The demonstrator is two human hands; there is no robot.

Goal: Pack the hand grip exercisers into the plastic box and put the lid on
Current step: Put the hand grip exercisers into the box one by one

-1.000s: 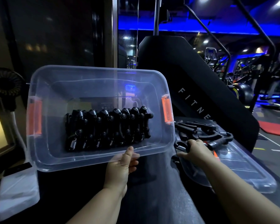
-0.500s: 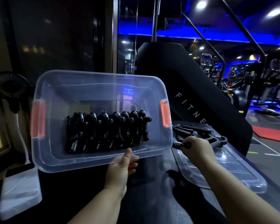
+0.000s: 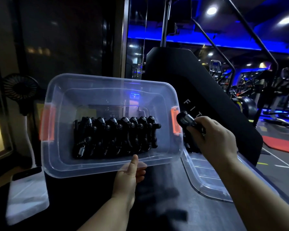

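Since the earlier frames, the right hand [image 3: 213, 135] has risen off the lid [image 3: 207, 180] and now holds one hand grip exerciser [image 3: 186, 120] just beside the right end of the plastic box [image 3: 93, 169]. Its fingers are curled round the black handles. The coil-spring end points toward the box.

The left hand [image 3: 128, 177] grips the box's near long rim, thumb on the inner wall and fingers beneath. The box is tilted with its opening toward the camera.

Box: one, clear, smooth plastic, rectangular with rounded corners. Orange latches: two, a left latch [image 3: 47, 124] and a right latch [image 3: 175, 122], one at each short end.

Packed exercisers [image 3: 113, 135]: one tight row along the near wall, black moulded handles with metal coil springs. At least seven can be counted; the exact number cannot be told.

Lid: one, clear and ribbed, flat on the bench [image 3: 165, 189] at its right edge.
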